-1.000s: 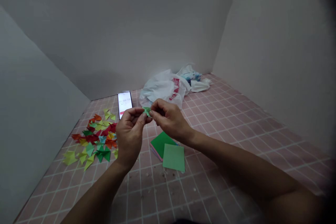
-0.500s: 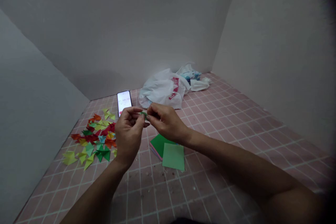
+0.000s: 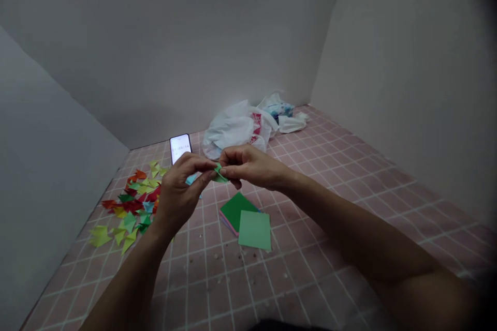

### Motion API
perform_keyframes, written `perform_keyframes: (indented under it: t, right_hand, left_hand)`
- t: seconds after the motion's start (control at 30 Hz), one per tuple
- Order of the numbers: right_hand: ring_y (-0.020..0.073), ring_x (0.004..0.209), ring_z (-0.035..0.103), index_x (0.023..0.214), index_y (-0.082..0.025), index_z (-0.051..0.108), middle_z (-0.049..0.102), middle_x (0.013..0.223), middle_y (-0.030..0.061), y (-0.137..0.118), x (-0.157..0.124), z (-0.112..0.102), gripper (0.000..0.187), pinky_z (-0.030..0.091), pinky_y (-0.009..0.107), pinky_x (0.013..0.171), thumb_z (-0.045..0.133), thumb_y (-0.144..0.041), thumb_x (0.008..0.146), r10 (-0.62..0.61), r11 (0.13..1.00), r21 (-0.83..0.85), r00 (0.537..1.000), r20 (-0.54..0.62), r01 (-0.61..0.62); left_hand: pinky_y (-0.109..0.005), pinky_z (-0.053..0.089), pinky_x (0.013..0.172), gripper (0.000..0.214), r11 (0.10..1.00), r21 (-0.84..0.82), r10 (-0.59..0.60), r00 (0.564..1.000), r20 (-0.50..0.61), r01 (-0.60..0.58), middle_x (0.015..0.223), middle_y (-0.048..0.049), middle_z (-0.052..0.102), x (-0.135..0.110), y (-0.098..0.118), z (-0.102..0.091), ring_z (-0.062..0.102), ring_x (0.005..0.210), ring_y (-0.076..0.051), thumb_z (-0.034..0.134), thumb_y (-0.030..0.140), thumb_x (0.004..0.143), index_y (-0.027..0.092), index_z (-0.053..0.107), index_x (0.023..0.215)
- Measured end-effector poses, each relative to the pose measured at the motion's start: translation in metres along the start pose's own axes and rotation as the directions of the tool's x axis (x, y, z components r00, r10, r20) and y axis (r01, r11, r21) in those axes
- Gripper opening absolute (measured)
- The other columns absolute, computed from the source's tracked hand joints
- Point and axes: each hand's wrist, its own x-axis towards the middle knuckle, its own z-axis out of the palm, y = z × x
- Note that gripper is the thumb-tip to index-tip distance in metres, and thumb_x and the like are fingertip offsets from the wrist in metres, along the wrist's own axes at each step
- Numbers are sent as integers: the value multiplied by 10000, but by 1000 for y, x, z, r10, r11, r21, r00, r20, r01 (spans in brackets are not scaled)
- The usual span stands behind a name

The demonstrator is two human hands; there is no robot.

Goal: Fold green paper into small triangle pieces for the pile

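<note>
My left hand (image 3: 179, 194) and my right hand (image 3: 250, 166) meet above the pink tiled surface (image 3: 310, 217), both pinching a small folded green paper piece (image 3: 219, 174) between fingertips. Below them lies a stack of square paper sheets (image 3: 235, 212), dark green on top, with a light green sheet (image 3: 255, 229) lying over its near corner. Left of my left hand is a scatter of several folded paper triangles (image 3: 130, 204) in red, orange, yellow and green.
A phone (image 3: 180, 148) with a lit screen lies at the back, left of centre. White plastic bags (image 3: 236, 129) and a crumpled bundle (image 3: 285, 114) sit against the back corner. Grey walls enclose the surface on three sides. Small crumbs dot the tiles near me.
Both hands have turned and shifted slightly while working the green piece; more of the piece shows between the fingertips now. The view has swung a little.
</note>
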Motion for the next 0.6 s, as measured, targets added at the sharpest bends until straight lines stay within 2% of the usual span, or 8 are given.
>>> perform_keyframes:
  t: [0.07, 0.13, 0.23, 0.43, 0.53, 0.6]
  right_hand:
    - [46, 498, 506, 751, -141, 554, 514, 619, -73, 0, 0, -2, 97, 395, 175, 472, 610, -139, 829, 13, 1000, -21, 1000, 26, -12]
    - [46, 507, 513, 758, -139, 564, 525, 630, -71, 1, 0, -4, 80, 404, 173, 473, 617, -118, 814, 25, 999, -45, 999, 43, -23]
    - [44, 504, 509, 755, -139, 574, 526, 628, -72, 0, 0, -4, 81, 401, 169, 464, 625, -114, 812, 32, 997, -64, 999, 33, -30]
    - [45, 490, 520, 780, -139, 584, 537, 615, -73, -2, 2, 1, 69, 421, 176, 480, 583, -98, 835, 9, 999, -32, 999, -34, -11]
    - [54, 499, 542, 814, -150, 565, 554, 634, -71, -2, 2, 3, 59, 435, 188, 493, 573, -94, 831, -32, 999, 2, 997, -71, 32]
    - [59, 508, 546, 812, -154, 558, 549, 649, -67, -2, 2, 4, 46, 440, 200, 501, 577, -124, 842, -67, 998, 1, 994, -81, 67]
  left_hand:
    - [-368, 541, 852, 59, 998, 30, 47, 998, 36, -48, 944, -47, 692, 2, -1, -2, 661, 928, -216, 727, 224, 840, 268, 750, 871]
    - [-386, 531, 891, 36, 999, 4, 49, 995, 89, -50, 988, -59, 703, 4, -2, -2, 664, 962, -224, 720, 226, 844, 256, 736, 856]
    - [-369, 546, 829, 16, 997, -82, 8, 993, 118, 2, 915, -58, 709, 3, -4, -1, 667, 886, -217, 715, 248, 850, 250, 715, 834]
    - [-261, 518, 604, 56, 960, -215, -173, 984, 45, 178, 760, -16, 670, 0, -8, 4, 619, 667, -148, 749, 234, 811, 229, 693, 815]
    - [-240, 525, 594, 102, 932, -290, -234, 972, -20, 218, 752, -6, 669, -1, -11, 5, 625, 659, -135, 770, 229, 789, 214, 680, 835]
    - [-235, 541, 631, 127, 934, -302, -227, 970, -90, 190, 783, -1, 671, -2, -13, 6, 637, 687, -129, 774, 218, 790, 214, 673, 867]
